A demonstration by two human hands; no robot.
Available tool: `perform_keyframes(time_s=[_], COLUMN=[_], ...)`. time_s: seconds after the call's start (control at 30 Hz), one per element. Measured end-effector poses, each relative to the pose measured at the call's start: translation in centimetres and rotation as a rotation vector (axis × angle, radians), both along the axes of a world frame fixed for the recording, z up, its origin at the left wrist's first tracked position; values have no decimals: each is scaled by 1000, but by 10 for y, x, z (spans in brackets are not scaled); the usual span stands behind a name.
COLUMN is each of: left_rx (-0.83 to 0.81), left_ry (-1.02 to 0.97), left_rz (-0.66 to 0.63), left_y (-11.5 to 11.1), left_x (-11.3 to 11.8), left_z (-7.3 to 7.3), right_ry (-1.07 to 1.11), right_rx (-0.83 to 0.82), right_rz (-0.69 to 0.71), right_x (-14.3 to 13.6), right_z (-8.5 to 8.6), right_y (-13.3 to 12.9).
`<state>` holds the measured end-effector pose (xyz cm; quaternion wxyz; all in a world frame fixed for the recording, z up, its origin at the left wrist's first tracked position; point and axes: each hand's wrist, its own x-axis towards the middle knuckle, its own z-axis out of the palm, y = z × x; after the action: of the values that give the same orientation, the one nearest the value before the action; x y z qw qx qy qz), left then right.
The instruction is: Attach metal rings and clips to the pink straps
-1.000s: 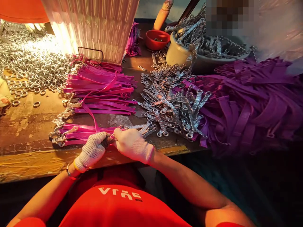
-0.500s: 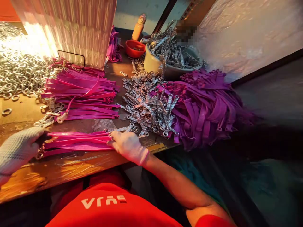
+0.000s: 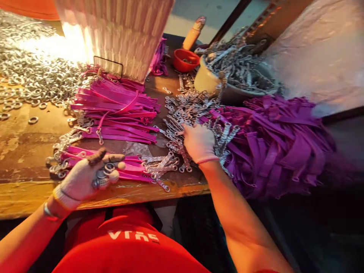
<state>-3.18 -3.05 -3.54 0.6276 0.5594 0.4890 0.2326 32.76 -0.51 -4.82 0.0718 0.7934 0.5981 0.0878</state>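
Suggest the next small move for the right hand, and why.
I would probably pinch one strip from the pile of silvery, textured strips with looped ends and lift it clear. The white-gloved right hand is already down at that pile, while the white-gloved left hand lies open with small round metal rings on it.

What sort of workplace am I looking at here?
Likely a small hand-assembly workshop: a worn wooden bench with heaped metal rings, a large pile of purple straps and a bucket full of metal links.
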Motion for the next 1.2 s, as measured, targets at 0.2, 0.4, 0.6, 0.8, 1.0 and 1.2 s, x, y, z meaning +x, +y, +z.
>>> perform_keyframes(time_s=[0.2,0.4,0.6,0.8,1.0,1.2], left_rx=[-421,-343,-408,-209,182,75], left_ry=[-290,-221,-227,-56,63,11], left_rz=[63,130,67,-141,-148,-76], left_y=[-9,-14,-17,-18,-30,-22], left_x=[2,10,13,14,22,34], left_z=[-17,-29,-17,-11,-8,-21], right_ry=[285,621,283,265,665,831], right_rx=[350,238,358,296,150,251], right_rz=[222,660,898,973,774,622], right_x=[-19,-129,-163,-154,-148,-153], right_z=[5,0,-14,-5,-7,-10], right_y=[-29,-66,-74,-74,-82,-80])
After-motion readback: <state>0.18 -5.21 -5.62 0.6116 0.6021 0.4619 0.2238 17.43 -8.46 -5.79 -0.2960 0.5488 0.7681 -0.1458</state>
